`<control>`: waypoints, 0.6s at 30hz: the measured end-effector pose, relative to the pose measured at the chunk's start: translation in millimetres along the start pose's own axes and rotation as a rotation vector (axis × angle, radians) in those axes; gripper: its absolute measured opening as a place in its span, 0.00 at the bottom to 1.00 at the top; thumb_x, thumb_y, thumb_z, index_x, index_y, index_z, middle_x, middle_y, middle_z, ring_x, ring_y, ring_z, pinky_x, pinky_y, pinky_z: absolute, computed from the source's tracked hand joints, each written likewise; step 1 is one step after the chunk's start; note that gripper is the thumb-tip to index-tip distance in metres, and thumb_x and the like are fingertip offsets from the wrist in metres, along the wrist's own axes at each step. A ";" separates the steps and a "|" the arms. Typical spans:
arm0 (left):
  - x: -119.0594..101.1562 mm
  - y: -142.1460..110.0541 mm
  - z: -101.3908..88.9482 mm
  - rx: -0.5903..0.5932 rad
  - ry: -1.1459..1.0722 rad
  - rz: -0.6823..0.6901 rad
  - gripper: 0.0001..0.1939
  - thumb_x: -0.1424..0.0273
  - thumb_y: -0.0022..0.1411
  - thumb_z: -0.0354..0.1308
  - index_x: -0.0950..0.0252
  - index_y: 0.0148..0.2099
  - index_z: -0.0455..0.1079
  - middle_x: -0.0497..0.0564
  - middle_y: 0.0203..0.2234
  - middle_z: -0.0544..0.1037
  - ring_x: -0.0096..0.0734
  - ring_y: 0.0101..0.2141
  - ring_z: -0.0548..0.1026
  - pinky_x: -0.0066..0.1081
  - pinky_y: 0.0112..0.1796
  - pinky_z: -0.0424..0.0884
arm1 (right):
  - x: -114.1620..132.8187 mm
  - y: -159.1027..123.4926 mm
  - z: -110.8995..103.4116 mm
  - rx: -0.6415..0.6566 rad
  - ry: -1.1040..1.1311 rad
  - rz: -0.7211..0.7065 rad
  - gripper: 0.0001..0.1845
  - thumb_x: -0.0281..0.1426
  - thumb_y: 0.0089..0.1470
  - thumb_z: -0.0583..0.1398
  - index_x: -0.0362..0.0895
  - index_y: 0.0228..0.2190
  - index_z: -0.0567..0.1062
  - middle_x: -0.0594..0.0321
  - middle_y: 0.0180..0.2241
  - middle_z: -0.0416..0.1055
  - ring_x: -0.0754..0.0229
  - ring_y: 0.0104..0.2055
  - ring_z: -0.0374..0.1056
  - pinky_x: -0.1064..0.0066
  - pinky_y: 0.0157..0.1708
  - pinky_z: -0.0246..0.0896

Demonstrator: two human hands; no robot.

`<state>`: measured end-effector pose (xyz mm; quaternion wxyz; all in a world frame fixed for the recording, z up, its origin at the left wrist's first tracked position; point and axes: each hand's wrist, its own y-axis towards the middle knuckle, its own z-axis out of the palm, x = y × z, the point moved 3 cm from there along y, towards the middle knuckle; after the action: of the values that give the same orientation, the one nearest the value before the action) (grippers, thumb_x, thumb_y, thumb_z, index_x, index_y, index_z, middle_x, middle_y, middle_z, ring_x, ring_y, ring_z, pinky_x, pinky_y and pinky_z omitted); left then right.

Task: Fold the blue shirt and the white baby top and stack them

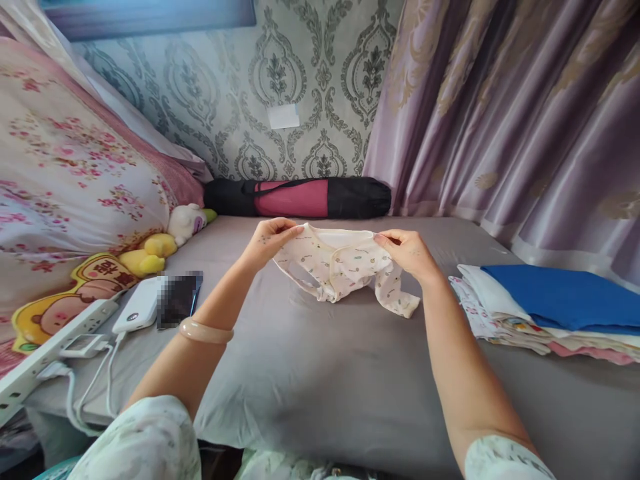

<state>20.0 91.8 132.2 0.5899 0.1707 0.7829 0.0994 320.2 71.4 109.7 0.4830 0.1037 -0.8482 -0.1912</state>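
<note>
A long black-and-maroon bag point(290, 198) lies along the far side of a grey sheet point(325, 393); what it holds cannot be seen. Nearer than the bag, a small printed shirt point(345, 263) is stretched between two hands: the left hand point(273, 241) pinches one shoulder between thumb and fingers, the right hand point(404, 252) the other. Nearer and right of the bag sits a folded cloth pile point(560, 303); nearer and left, a power strip point(30, 370) has a white plug point(54, 371) in it.
</note>
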 end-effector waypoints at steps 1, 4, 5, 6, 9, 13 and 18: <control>-6.6 0.1 -5.5 -0.005 0.022 0.028 0.19 0.54 0.49 0.65 0.67 0.34 0.75 0.48 0.25 0.75 0.24 0.24 0.68 0.24 0.24 0.61 | 5.2 0.3 -0.6 0.022 -0.017 -0.005 0.23 0.48 0.48 0.61 0.41 0.32 0.79 0.60 0.28 0.75 0.60 0.29 0.66 0.69 0.30 0.58; -31.2 -3.6 -21.8 -0.017 0.074 0.093 0.19 0.55 0.50 0.65 0.67 0.33 0.75 0.49 0.24 0.75 0.25 0.25 0.69 0.24 0.24 0.62 | 26.4 1.4 -7.1 0.080 -0.079 -0.049 0.23 0.50 0.47 0.61 0.42 0.30 0.79 0.62 0.26 0.73 0.61 0.27 0.64 0.70 0.27 0.56; -41.0 -6.3 -27.1 -0.007 0.086 0.104 0.18 0.55 0.50 0.65 0.67 0.33 0.75 0.49 0.24 0.75 0.25 0.25 0.69 0.25 0.25 0.62 | 35.0 1.5 -10.9 0.100 -0.085 -0.062 0.23 0.50 0.48 0.61 0.43 0.29 0.79 0.62 0.25 0.73 0.61 0.27 0.64 0.70 0.26 0.56; -51.1 -9.4 -32.4 0.009 0.095 0.113 0.18 0.56 0.51 0.64 0.67 0.34 0.75 0.49 0.24 0.75 0.26 0.25 0.70 0.26 0.25 0.63 | 43.8 1.6 -15.3 0.115 -0.080 -0.073 0.23 0.51 0.48 0.60 0.43 0.30 0.79 0.63 0.25 0.73 0.61 0.26 0.64 0.70 0.26 0.56; -77.0 -18.0 -48.9 0.053 0.111 0.138 0.16 0.58 0.51 0.65 0.67 0.35 0.76 0.51 0.25 0.75 0.28 0.27 0.71 0.27 0.27 0.66 | 68.3 2.1 -29.8 0.111 -0.040 -0.093 0.24 0.52 0.48 0.60 0.45 0.33 0.79 0.62 0.27 0.74 0.59 0.28 0.66 0.70 0.26 0.58; -82.7 -15.2 -64.4 0.046 0.194 0.152 0.14 0.61 0.51 0.66 0.67 0.33 0.77 0.51 0.23 0.75 0.29 0.26 0.72 0.28 0.28 0.66 | 88.2 7.5 -37.4 0.096 -0.140 -0.191 0.23 0.51 0.51 0.58 0.46 0.34 0.80 0.60 0.31 0.75 0.56 0.34 0.69 0.67 0.32 0.62; -77.5 0.5 -68.5 -0.171 0.316 0.348 0.12 0.61 0.51 0.65 0.66 0.31 0.77 0.51 0.27 0.75 0.30 0.32 0.72 0.29 0.33 0.67 | 102.4 19.5 -36.0 -0.012 -0.279 -0.442 0.17 0.46 0.55 0.57 0.49 0.31 0.81 0.60 0.44 0.73 0.55 0.45 0.68 0.62 0.47 0.60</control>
<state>-26.5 65.6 220.8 0.4464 0.2346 0.8130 0.2911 298.9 44.1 214.3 0.3083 0.2560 -0.8623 -0.3097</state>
